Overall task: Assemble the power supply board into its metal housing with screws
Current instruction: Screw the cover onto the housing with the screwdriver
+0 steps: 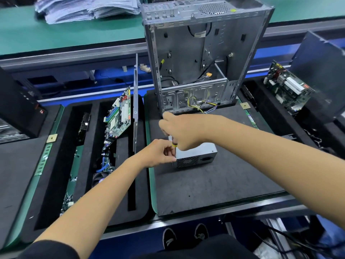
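Both arms reach forward; the right hand (182, 132) is curled above, the left hand (160, 153) pinches just below it.

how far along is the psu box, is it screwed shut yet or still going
Done, by the look of it: the power supply housing sits closed on the dark mat. In hand: the right hand grips a screwdriver at its left edge while the left hand pinches near the tip. Left: any remaining screws, which cannot be counted here.
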